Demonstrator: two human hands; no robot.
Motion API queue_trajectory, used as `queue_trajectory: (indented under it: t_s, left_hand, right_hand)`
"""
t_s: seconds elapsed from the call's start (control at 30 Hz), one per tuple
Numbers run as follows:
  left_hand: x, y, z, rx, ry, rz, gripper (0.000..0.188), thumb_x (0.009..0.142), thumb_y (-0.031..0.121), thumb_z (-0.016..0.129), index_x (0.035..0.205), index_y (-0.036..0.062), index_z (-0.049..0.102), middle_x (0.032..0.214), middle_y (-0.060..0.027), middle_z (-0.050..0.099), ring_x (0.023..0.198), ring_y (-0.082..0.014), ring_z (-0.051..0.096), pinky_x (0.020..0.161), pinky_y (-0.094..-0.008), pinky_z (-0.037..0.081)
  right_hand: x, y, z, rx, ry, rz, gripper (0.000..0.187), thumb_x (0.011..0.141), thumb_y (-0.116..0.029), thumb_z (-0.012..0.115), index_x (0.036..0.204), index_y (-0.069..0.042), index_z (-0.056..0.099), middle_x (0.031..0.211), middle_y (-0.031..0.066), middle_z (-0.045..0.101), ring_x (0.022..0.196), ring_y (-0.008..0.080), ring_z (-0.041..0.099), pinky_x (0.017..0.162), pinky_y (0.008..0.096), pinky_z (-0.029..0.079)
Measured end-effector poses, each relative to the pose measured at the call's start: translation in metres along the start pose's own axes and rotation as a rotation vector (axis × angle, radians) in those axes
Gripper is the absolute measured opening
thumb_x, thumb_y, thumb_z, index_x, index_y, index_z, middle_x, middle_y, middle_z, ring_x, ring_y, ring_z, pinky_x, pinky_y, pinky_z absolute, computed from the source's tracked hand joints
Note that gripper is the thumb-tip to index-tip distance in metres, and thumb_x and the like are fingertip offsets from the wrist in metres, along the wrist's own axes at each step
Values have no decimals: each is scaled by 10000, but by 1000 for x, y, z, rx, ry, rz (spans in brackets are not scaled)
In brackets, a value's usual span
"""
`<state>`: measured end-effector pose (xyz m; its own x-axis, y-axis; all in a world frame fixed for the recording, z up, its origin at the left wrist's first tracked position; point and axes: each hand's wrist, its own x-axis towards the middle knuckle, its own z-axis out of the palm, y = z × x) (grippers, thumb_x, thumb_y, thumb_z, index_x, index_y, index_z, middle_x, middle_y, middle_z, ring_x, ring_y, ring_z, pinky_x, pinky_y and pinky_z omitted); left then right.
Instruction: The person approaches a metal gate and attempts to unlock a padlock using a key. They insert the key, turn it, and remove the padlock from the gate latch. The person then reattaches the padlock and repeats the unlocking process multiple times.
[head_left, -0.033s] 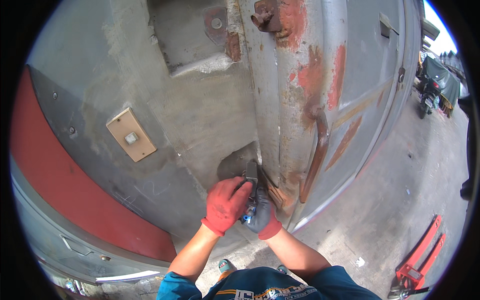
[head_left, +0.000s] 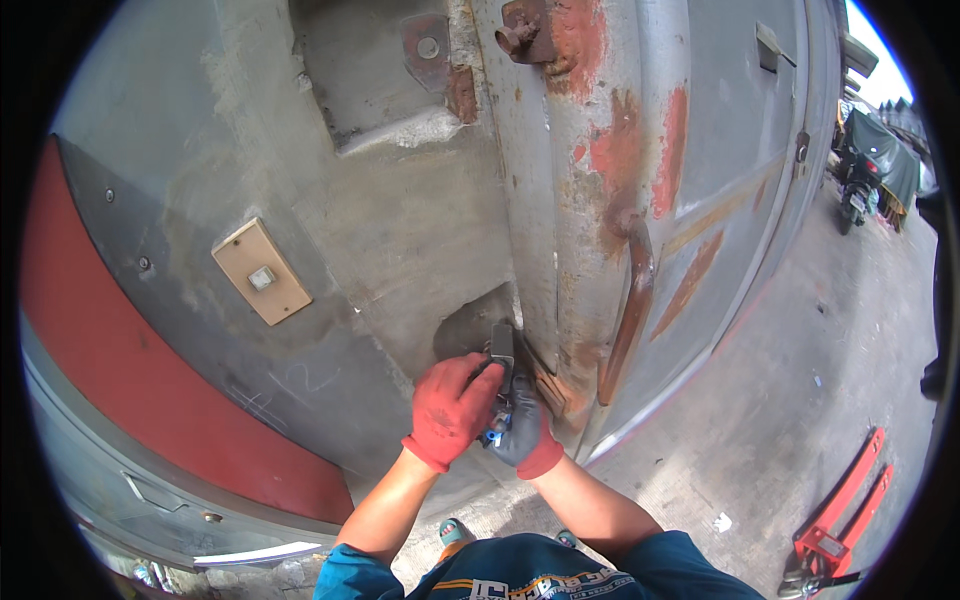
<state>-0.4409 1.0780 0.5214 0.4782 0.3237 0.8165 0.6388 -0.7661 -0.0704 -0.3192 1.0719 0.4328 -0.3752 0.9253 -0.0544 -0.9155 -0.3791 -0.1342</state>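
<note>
My left hand (head_left: 446,408), in a red glove, has its fingers closed against a dark grey rectangular metal block (head_left: 502,343) that resembles a padlock. From the other side my right hand (head_left: 524,428), in a glove with a dark palm and red cuff, curls its fingers around the lower part. Between the two hands shows a small blue piece (head_left: 493,437); its kind is unclear. The block stands at a rounded recess (head_left: 465,330) in the grey wall, beside the rusty door frame. Fingers hide most of what lies below the block.
A rusty bar handle (head_left: 630,320) sticks out from the grey metal door (head_left: 720,170) at right. On the wall to the left is a beige switch plate (head_left: 290,296). A red pallet jack (head_left: 830,530) stands on the floor, lower right; a partly covered motorbike (head_left: 860,190) is farther off.
</note>
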Motion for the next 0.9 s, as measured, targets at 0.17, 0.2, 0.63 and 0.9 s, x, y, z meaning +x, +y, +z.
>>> queue_trajectory:
  t_s: [0.17, 0.2, 0.63, 0.9]
  left_hand:
    - [10, 8, -1, 46, -13, -24, 320, 730, 63, 778, 1041, 102, 712, 1016, -99, 653, 855, -314, 654, 704, -424, 537]
    - [10, 9, -2, 51, -21, -34, 312, 734, 62, 780, 1034, 100, 707, 994, -96, 645, 840, -309, 645, 695, -424, 529]
    - [-17, 12, 17, -152, 37, -252, 281, 798, 21, 782, 1055, 22, 666, 959, -154, 622, 817, -351, 630, 708, -425, 515]
    - [-25, 23, 19, -261, 77, -394, 199, 874, 13, 729, 1063, -12, 672, 990, -181, 632, 838, -351, 643, 737, -402, 527]
  right_hand:
    - [1, 2, -4, 4, 86, -12, 411, 1111, -511, 420, 1210, -199, 668, 828, -20, 657, 656, 121, 531, 665, 307, 494]
    - [3, 2, -8, -8, 76, -15, 417, 1115, -509, 410, 1225, -197, 664, 858, -18, 668, 662, 122, 535, 669, 303, 498]
    - [7, 6, -35, -45, -187, -76, 363, 1129, -416, 440, 1299, -171, 646, 1164, -16, 712, 1015, 128, 681, 877, 307, 566]
    - [5, 9, -24, -15, -139, -77, 383, 1130, -410, 429, 1301, -137, 637, 1171, 28, 708, 1022, 177, 685, 919, 349, 569]
